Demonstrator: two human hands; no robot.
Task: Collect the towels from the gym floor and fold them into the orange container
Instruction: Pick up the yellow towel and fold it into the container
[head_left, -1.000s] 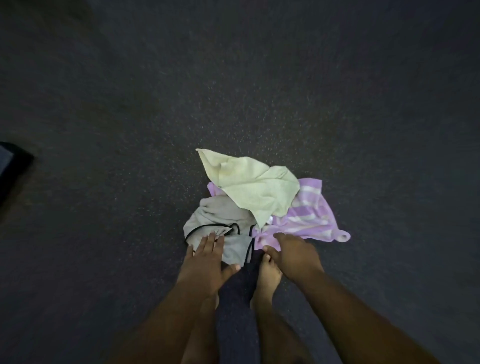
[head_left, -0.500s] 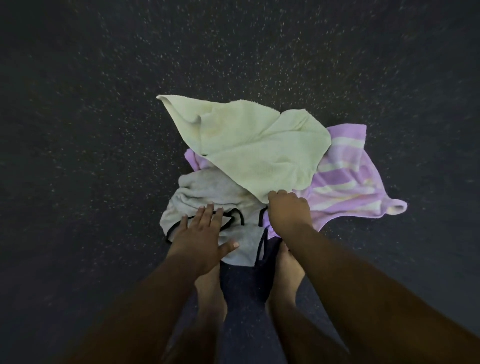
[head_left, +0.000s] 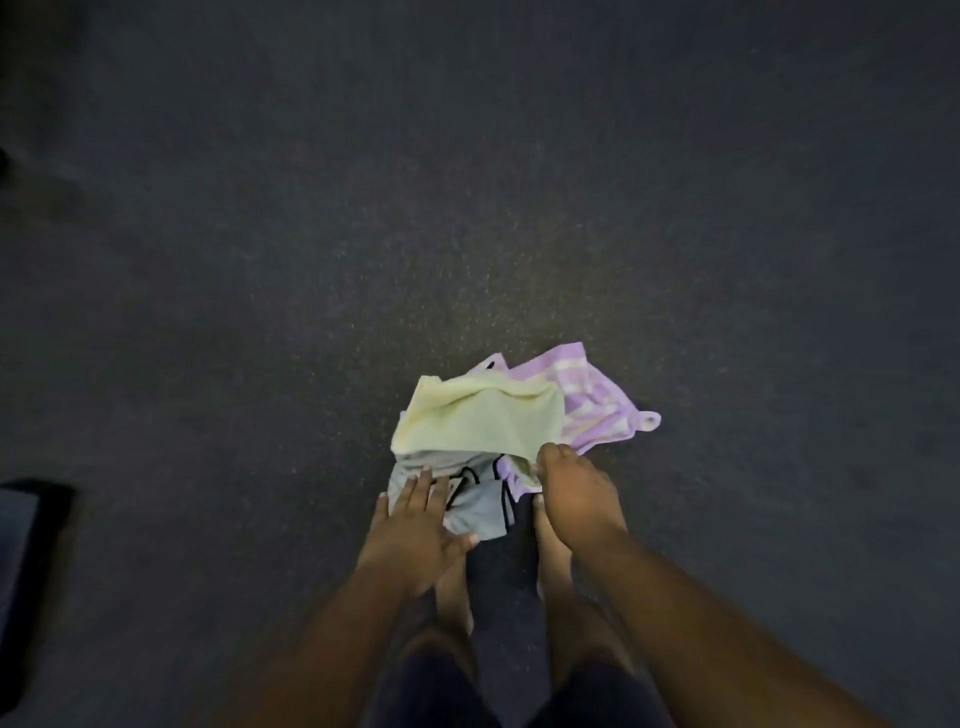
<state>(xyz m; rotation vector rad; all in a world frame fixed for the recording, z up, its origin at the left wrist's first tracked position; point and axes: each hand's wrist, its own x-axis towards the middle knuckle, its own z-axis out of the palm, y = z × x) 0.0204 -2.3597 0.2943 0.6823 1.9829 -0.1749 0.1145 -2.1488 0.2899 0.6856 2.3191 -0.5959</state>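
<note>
Three towels lie heaped on the dark gym floor just ahead of my bare feet. A pale yellow towel (head_left: 478, 421) is on top, a purple striped towel (head_left: 597, 405) spreads out to the right beneath it, and a grey towel with black trim (head_left: 472, 504) is nearest me. My right hand (head_left: 571, 499) grips the near corner of the yellow towel, fingers curled under. My left hand (head_left: 415, 525) has straight fingers resting on the grey towel. The orange container is not in view.
Speckled dark rubber flooring (head_left: 467, 208) stretches all round the pile. A dark flat object (head_left: 21, 561) lies at the left edge. My bare feet (head_left: 550, 551) stand directly behind the towels.
The view has pulled back and up from the pile. The yellow towel's far part has been drawn toward me and bunched, with my right hand still on its near corner.
</note>
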